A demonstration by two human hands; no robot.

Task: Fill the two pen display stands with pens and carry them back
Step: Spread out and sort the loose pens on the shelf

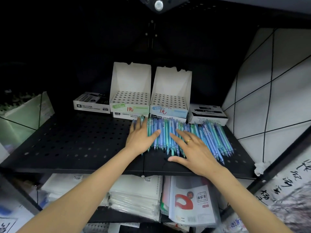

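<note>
Black perforated metal shelf [70,145] carries a loose row of blue and green plastic pens [193,135] lying before two empty white cardboard pen display stands [129,100]; left hand [140,137] and right hand [193,152] lie spread flat on the pens, gripping nothing; best to herd them into a bundle, tips aligned, then pinch a few at once for the holes.

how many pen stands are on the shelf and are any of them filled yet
2. Green-labelled stand sits at the back of the shelf, left; blue-labelled stand is beside it, right. Both rest on flat boxes, holes empty. Pens lie loose in front.
</note>
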